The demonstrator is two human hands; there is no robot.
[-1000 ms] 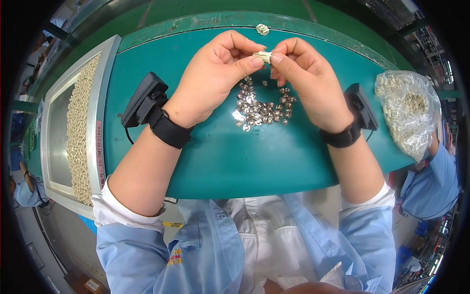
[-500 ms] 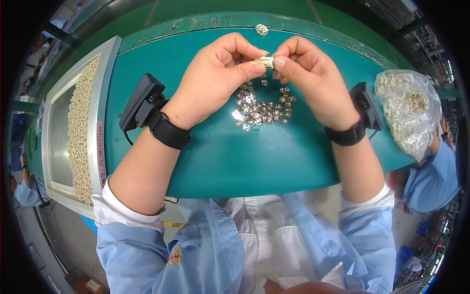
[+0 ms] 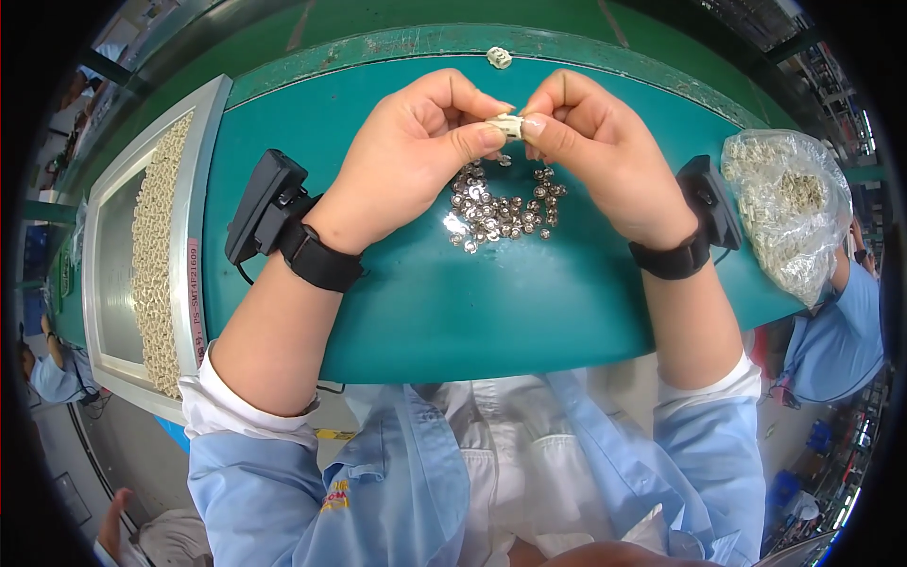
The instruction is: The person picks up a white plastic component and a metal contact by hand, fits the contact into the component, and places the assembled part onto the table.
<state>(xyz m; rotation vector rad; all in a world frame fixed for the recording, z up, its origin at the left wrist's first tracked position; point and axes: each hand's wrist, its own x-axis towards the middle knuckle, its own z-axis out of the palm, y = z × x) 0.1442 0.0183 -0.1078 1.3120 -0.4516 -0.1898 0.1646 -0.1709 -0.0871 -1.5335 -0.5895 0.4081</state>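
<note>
Between my two hands, over the far middle of the green table, is a small cream plastic part. The fingertips of my left hand pinch its left end. My right hand closes thumb and fingers on its right end; those fingertips hide some of it. Just below the hands lies a loose pile of small shiny metal pieces, several of them spread out singly. Another cream plastic part rests by itself at the table's far edge. Black straps with dark boxy devices sit on both wrists.
At the left stands a metal-framed tray with dense rows of cream parts. A clear plastic bag full of cream parts lies on the table's right side. Co-workers in blue sleeves are beyond both sides.
Both hands still pinch the cream part, which has tilted slightly and sits a little lower. At the lower left, another person's arm and grey clothing have come into view.
</note>
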